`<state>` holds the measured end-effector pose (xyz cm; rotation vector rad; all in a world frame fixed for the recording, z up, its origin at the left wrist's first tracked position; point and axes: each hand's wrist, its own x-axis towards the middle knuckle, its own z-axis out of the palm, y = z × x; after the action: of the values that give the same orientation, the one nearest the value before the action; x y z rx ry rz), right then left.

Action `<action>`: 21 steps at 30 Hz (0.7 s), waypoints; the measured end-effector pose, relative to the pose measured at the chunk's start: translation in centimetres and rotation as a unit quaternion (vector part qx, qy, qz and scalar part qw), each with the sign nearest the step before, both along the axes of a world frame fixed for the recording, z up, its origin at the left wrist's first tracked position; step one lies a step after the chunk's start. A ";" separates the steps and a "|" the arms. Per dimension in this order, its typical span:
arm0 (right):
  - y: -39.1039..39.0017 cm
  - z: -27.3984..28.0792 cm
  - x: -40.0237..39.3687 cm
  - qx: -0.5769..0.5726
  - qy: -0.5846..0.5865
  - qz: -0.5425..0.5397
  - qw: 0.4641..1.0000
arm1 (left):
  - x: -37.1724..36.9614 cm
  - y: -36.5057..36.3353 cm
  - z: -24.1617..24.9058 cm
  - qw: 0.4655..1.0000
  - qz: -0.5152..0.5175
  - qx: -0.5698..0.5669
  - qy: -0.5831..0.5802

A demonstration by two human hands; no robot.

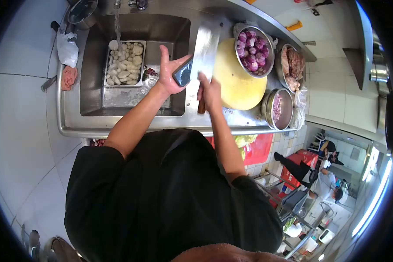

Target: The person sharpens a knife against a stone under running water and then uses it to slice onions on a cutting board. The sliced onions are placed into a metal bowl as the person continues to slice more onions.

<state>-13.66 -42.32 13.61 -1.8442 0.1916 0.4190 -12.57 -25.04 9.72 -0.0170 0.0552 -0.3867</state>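
Note:
My right hand (211, 92) grips the wooden handle of a broad steel cleaver (205, 50), blade raised over the sink's right edge. My left hand (169, 72) is spread open against the flat of the blade, next to a dark object (182, 74) that I cannot identify. Below and to the left lies the steel sink (91, 78), where water runs from the tap onto a rectangular metal tray of pale peeled pieces (124, 63). A round yellow chopping board (238, 81) sits just right of the cleaver.
A steel bowl of purple onions (253, 46), a bowl of raw meat (292, 65) and a third bowl (278, 109) stand right of the board. A pink cloth (68, 77) and a white bag (68, 49) hang at the sink's left. Other people work at the lower right (323, 179).

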 end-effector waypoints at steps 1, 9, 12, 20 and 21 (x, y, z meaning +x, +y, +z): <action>-0.2 0.0 -2.6 0.003 0.021 0.015 1.000 | -0.1 0.7 0.9 1.000 0.004 -0.011 -0.001; -0.4 0.8 2.3 0.028 -0.017 -0.046 0.998 | 0.1 -0.8 -0.7 0.999 -0.009 -0.036 -0.006; -0.7 -0.1 -1.8 -0.071 -0.009 0.037 0.997 | 0.3 0.9 1.2 1.000 0.018 0.019 -0.015; -1.6 1.1 0.1 -0.075 0.006 0.031 0.997 | -0.7 -0.4 0.8 0.997 0.011 0.064 0.029; -1.6 1.4 0.0 -0.065 0.008 0.030 0.997 | -0.5 0.0 1.2 0.999 0.011 0.047 0.025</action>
<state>-13.70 -43.91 14.96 -1.9784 0.1783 0.4735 -13.08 -25.09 10.93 0.0663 0.1225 -0.3609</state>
